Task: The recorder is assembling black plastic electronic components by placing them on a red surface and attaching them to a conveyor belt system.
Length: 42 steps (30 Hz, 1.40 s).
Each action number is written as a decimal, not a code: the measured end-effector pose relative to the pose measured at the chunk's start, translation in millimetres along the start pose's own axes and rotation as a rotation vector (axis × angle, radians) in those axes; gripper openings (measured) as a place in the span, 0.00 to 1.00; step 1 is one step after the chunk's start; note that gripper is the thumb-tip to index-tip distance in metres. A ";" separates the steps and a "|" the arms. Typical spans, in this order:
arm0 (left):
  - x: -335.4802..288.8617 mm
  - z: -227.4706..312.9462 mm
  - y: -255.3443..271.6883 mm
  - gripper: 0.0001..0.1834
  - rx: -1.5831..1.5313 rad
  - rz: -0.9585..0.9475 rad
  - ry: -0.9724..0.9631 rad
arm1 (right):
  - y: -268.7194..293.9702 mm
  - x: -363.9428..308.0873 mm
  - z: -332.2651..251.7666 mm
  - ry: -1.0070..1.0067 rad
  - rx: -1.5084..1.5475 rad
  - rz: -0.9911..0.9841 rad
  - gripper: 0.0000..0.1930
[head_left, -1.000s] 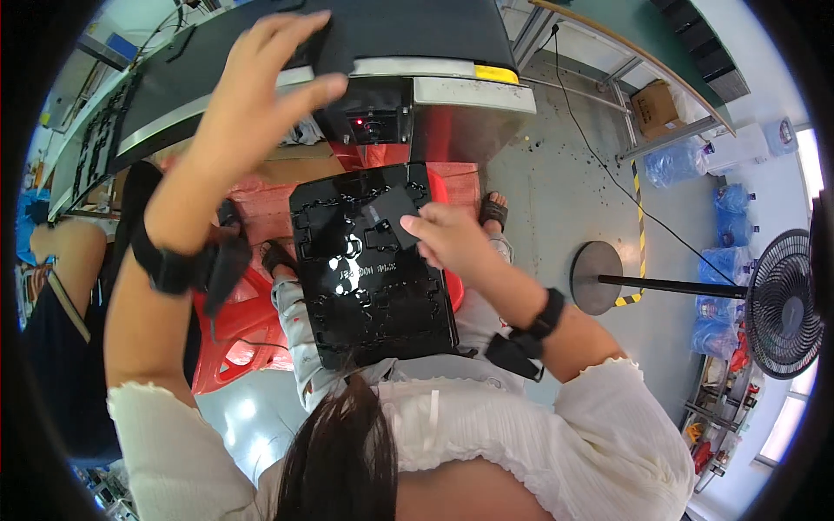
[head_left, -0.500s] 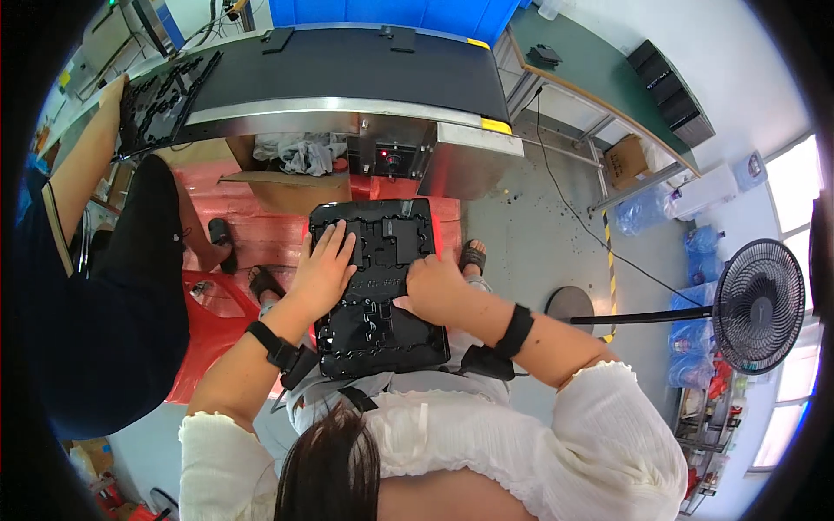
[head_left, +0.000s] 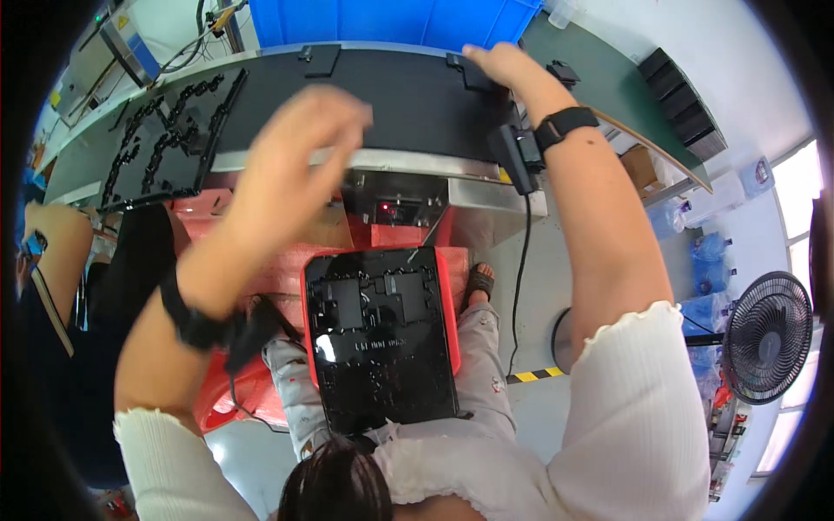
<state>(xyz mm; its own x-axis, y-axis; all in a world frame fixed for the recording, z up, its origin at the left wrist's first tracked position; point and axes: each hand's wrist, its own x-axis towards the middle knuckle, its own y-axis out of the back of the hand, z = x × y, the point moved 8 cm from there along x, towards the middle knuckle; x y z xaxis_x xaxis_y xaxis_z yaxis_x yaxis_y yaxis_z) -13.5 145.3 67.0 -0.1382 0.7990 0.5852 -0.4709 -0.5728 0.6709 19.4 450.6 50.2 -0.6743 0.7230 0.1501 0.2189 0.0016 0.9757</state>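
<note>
A shiny black molded tray (head_left: 391, 391) lies over my lap on a red support (head_left: 451, 321). Flat black pieces (head_left: 405, 298) sit in the recesses of its far half. My right hand (head_left: 512, 69) reaches out over the far right of the black conveyor belt (head_left: 404, 104). It is beside a small flat black part (head_left: 473, 76), and its fingertips are partly hidden, so a grip cannot be made out. Blurred by motion, my left hand (head_left: 300, 152) is raised near the belt's close edge, thumb apart from the fingers, with nothing seen in it.
Another flat black part (head_left: 322, 61) rests on the belt, and a second black tray (head_left: 169, 143) is at its left end. A person (head_left: 56, 347) sits at my left. A blue bin (head_left: 395, 22) stands behind the belt; a fan (head_left: 766, 337) is at right.
Both hands have left the tray on my lap and moved forward to the conveyor. The second tray has come further right. The neighbor's arm has drawn back from it.
</note>
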 end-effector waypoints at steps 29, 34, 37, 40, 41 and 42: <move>-279.4 92.8 -107.2 0.38 0.161 -0.457 0.217 | -117.7 -427.0 -39.3 0.529 0.235 -0.343 0.18; -302.1 92.4 -130.4 0.34 0.343 -0.535 0.214 | -130.3 -488.5 -45.2 0.996 -0.086 -0.307 0.31; -303.9 102.5 -127.7 0.34 0.404 -0.577 0.183 | -131.1 -484.6 -40.6 1.089 -0.128 -0.414 0.36; -298.9 106.0 -121.0 0.34 0.387 -0.614 0.180 | -98.5 -430.0 -56.6 0.959 0.173 -0.366 0.35; -299.3 106.5 -119.7 0.34 0.351 -0.617 0.191 | -72.2 -401.2 -70.0 0.963 0.232 -0.219 0.34; -300.0 106.8 -120.1 0.33 0.313 -0.620 0.201 | -43.1 -371.0 -81.9 0.963 0.292 -0.073 0.34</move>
<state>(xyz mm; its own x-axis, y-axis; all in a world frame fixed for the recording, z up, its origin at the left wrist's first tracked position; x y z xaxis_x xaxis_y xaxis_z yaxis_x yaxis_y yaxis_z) 177.6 -45.1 -140.5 -0.0979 0.9950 -0.0201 -0.2471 -0.0047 0.9690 202.4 125.7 -34.4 -0.9474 -0.1510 0.2821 0.2313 0.2858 0.9299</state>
